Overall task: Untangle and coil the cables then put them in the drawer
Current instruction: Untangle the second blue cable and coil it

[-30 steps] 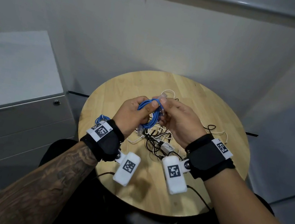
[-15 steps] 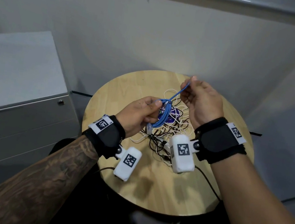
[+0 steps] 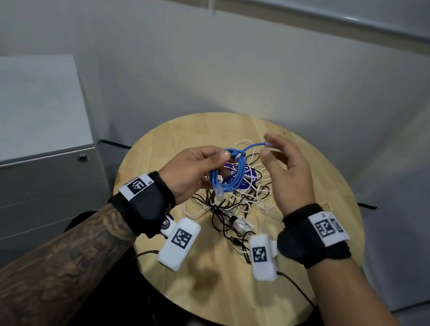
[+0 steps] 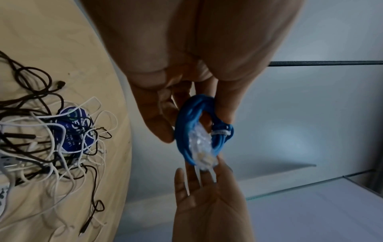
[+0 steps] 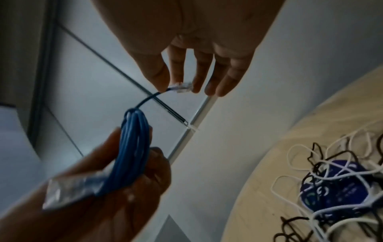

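The left hand (image 3: 192, 170) sits at the centre of the head view, its grip curled round a coiled blue cable (image 3: 230, 172), thumb pressed on top of the loops. One clear plug (image 3: 219, 193) hangs from the bottom of the coil. In the left wrist view the loops (image 4: 199, 131) wrap between thumb and fingers, with a clear plug in front of them.

The right hand (image 3: 285, 180) is just right of the coil and slightly higher in the frame. Its thumb and forefinger pinch the cable's other clear plug (image 5: 182, 85); the remaining fingers (image 5: 228, 81) hang relaxed and spread. A short stretch of blue cable arcs from this plug down to the top of the coil.

Below the hands, on the round wooden table (image 3: 298, 305), lies a tangle of black and white cables (image 3: 231, 211) over a purple round disc (image 3: 245, 176). A white adapter (image 3: 242, 224) lies in the lower part of the tangle.

A grey drawer cabinet (image 3: 23, 159) with a lock stands at the left of the frame, its drawers closed.
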A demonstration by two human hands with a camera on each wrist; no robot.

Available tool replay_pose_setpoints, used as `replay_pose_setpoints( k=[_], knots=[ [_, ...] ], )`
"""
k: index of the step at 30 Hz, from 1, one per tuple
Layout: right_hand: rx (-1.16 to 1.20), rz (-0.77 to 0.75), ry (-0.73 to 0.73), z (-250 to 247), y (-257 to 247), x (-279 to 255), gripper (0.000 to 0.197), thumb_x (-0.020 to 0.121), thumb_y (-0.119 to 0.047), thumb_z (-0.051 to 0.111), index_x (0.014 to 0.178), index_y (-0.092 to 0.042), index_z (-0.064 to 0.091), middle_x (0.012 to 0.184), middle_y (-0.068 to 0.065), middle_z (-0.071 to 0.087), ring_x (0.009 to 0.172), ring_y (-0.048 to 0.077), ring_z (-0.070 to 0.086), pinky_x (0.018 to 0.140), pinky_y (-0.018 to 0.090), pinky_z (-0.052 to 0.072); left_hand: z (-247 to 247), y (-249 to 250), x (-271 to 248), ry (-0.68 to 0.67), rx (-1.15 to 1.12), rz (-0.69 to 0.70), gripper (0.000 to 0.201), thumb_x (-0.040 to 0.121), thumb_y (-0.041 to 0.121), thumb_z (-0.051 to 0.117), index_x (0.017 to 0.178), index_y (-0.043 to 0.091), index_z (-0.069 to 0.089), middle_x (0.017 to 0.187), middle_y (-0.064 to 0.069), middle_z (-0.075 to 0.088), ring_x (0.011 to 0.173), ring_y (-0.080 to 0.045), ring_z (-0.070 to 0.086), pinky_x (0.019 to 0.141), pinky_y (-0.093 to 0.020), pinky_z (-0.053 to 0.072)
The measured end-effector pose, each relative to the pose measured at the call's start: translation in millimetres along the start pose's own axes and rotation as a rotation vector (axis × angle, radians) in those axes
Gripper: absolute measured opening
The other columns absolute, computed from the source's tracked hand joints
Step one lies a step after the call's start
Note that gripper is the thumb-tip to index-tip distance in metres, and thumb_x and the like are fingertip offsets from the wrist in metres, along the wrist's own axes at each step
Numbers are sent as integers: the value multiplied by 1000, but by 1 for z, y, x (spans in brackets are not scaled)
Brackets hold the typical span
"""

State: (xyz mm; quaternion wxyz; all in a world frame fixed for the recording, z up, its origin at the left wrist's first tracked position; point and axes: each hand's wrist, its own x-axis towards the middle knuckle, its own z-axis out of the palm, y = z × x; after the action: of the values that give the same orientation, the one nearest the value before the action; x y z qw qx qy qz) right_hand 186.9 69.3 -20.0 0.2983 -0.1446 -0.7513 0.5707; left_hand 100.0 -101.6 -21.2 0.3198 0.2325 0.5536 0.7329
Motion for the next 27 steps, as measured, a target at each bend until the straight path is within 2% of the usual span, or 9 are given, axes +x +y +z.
replay_pose_setpoints(
  k=[4,8,11,14,17,20,22,24,27],
  knots=[
    [-20,44,-75,4,10,-9,11,94,-20,65,103,-19,72,102,0,72,95,14,66,87,28,51,1,-1,1,1,27,3,18,95,17,54,101,7,68,67,2,59,68,-9,57,55,-25,51],
    [248,232,-228,14,-3,-22,27,102,-25,50,111,-8,70,94,9,74,85,16,69,78,27,54,6,-4,4,44,116,58,18,95,14,56,102,4,69,74,2,70,66,-8,63,62,-20,51],
    [352,284,-239,22,-10,-26,43,89,-40,64,114,-5,61,82,9,73,78,19,70,78,32,55,8,-7,5,108,168,113,18,96,10,55,106,2,68,66,5,68,60,-6,60,59,-18,47],
    [233,278,-271,24,-8,-23,37,86,-21,75,113,-9,54,77,4,73,72,15,70,73,29,53,7,-12,4,136,273,166,16,95,15,59,100,10,73,71,-6,65,64,-18,53,58,-26,41],
    [152,246,-344,23,-8,-18,35,86,-2,72,112,-13,52,84,7,76,78,21,73,82,38,57,3,-12,5,176,283,141,19,94,16,60,105,4,71,66,7,64,60,-13,54,56,-26,43],
    [90,226,-402,21,-12,-15,41,85,0,71,121,-11,53,88,9,77,81,24,74,84,40,58,-4,-7,7,181,347,172,19,93,13,62,112,11,67,85,1,62,65,-17,55,56,-30,45],
    [110,253,-407,20,-13,-15,39,86,2,69,120,-10,55,83,8,77,74,20,73,72,34,58,-9,-2,6,101,516,258,34,92,8,62,123,23,61,96,3,58,65,-14,54,57,-26,46],
    [96,240,-403,20,-15,-14,40,84,5,69,119,-10,56,80,8,76,69,19,72,65,30,55,-11,3,7,-3,852,415,42,90,8,62,126,29,60,101,6,58,76,-10,57,71,-19,46],
    [62,200,-425,23,-14,-13,44,85,3,69,123,-12,55,86,13,76,78,28,73,71,37,58,-13,11,12,-21,1088,535,35,87,14,65,120,27,65,99,4,62,88,-10,59,80,-23,47]
  ],
)
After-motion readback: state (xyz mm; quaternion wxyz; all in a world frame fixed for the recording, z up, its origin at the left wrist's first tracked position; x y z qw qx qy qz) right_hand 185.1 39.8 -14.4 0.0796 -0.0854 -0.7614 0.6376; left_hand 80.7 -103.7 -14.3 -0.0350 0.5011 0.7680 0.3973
